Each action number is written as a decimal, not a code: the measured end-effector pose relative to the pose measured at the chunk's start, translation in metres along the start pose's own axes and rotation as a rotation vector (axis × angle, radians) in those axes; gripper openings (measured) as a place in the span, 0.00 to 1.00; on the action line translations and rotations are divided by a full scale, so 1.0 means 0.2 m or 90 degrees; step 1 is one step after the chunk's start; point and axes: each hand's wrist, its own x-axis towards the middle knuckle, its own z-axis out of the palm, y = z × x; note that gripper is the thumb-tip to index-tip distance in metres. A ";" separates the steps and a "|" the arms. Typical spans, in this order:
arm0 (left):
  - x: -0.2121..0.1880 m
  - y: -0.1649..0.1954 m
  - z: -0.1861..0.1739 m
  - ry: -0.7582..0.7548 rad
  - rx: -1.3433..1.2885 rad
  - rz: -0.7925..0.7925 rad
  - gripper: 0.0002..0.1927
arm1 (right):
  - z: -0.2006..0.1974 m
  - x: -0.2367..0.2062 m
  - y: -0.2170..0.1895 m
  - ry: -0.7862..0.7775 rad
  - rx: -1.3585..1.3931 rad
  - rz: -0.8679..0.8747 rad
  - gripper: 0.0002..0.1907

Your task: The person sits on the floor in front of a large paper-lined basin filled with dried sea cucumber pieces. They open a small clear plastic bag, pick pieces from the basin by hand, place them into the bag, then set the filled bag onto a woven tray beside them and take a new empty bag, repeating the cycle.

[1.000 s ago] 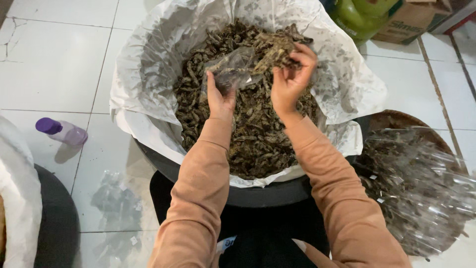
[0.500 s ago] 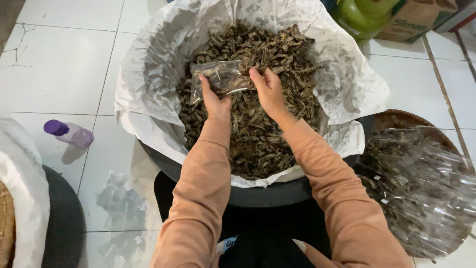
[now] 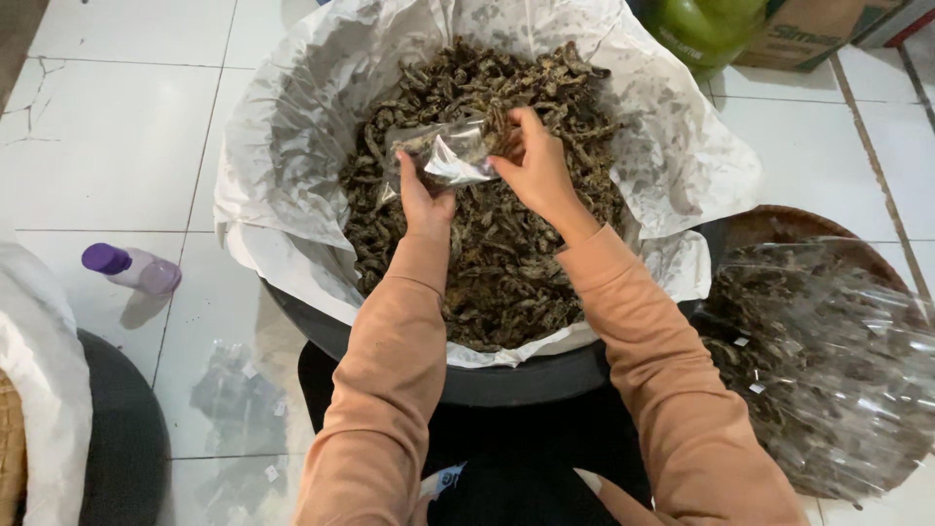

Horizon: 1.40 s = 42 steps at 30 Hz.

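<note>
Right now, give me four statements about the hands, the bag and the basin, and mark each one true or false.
1. Both hands hold a small clear plastic bag over the basin. True.
2. The basin is lined with white paper and holds dark dried pieces. True.
3. The bottle with the purple cap stands inside the basin. False: it lies on the tiled floor, apart from the basin.
4. The right hand rests on the floor while the left hand works alone. False: both are at the bag.
</note>
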 end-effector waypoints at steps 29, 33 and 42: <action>-0.04 -0.03 0.01 -0.116 0.035 -0.057 0.35 | -0.05 -0.07 -0.16 0.156 -0.216 -0.298 0.05; -0.03 -0.03 -0.01 -0.078 0.051 -0.059 0.35 | -0.03 -0.06 -0.14 0.117 -0.187 -0.368 0.10; -0.04 0.04 0.04 -0.093 -0.018 -0.096 0.41 | -0.10 -0.04 -0.16 -0.145 -0.019 -0.316 0.15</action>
